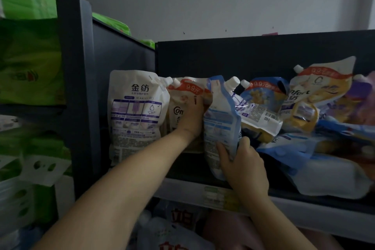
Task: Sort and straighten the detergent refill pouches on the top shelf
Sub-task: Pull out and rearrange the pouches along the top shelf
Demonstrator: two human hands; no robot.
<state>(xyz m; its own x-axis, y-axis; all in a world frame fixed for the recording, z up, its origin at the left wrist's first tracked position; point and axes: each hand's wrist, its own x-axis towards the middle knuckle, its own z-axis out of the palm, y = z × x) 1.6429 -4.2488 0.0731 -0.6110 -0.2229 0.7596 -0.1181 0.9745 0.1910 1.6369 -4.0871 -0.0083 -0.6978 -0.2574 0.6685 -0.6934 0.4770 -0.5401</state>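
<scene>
Fingertips of the left hand vanish behind the blue pouch. The price tag on the shelf's front edge is too blurred to read.

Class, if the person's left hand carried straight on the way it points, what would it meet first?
Probably the cream spouted pouch with the red price band, which the left hand seems to touch; depth is unclear.
</scene>
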